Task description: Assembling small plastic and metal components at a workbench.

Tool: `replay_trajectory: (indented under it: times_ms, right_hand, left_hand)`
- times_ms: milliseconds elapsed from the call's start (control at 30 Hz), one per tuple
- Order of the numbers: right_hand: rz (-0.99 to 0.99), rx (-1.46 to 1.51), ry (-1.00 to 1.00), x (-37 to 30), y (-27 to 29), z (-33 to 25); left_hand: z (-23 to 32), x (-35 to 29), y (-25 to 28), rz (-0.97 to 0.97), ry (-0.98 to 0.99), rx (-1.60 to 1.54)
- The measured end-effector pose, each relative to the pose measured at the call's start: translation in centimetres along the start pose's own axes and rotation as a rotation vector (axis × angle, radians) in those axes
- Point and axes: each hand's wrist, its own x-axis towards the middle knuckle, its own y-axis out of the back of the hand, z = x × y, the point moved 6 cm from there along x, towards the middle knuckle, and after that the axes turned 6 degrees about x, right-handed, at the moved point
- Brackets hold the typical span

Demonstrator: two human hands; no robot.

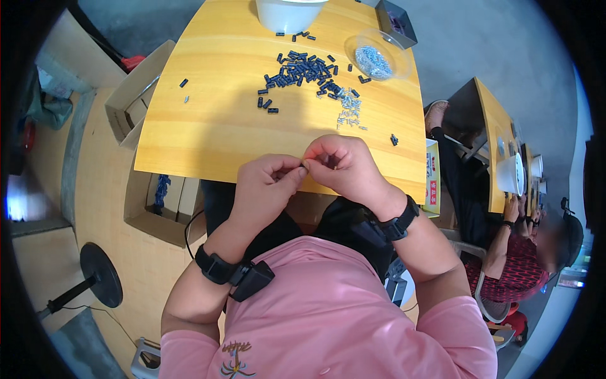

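Observation:
My left hand (268, 183) and my right hand (344, 165) meet at the front edge of the yellow wooden table (214, 145), fingertips pinched close together. Whatever sits between the fingertips is too small and too covered to make out. Beyond my hands lies a loose heap of small black plastic pieces (303, 71), each a short oblong block. At the heap's near right side is a scatter of small silvery metal parts (349, 108). One dark piece (394, 139) rests alone to the right of my right hand.
A white bucket (290, 16) stands at the table's far edge. To its right are a clear bowl of silvery parts (372, 62) and a dark box (396, 24). Cardboard boxes (167, 208) sit on the floor at left. Another person (511, 265) works at a table at right.

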Motion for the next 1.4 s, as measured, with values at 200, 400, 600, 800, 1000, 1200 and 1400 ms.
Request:
replay_trajectory:
  times_ms: [200,400,600,800,1000,1200,1400]
  right_hand:
    - [0.092,-0.275,0.371,-1.0,-0.4,-2.4]
    - [0.119,-0.412,0.467,-1.3,-0.7,-2.8]
    - [0.101,-0.53,0.518,-0.7,-1.0,-3.0]
    - [0.078,-0.478,0.513,0.0,-1.3,-3.0]
    - [0.037,-0.15,0.141,3.6,1.3,-0.6]
    - [0.152,-0.443,0.105,6.3,1.6,-0.2]
    - [0.099,-0.549,0.179,5.9,0.8,0.2]
  left_hand:
    - [-0.3,0.4,0.4,0.011,0.12,-0.208]
    - [-1.1,0.5,-0.6,-0.066,0.265,-0.522]
    - [-1.4,0.2,-0.7,-0.031,0.318,-0.552]
    - [-1.4,0.4,0.1,-0.049,0.271,-0.551]
    - [-1.7,1.0,2.6,0.112,0.201,-0.487]
    - [-2.1,1.3,3.7,0.157,0.212,-0.612]
    - [-2.5,1.4,4.2,0.118,0.219,-0.608]
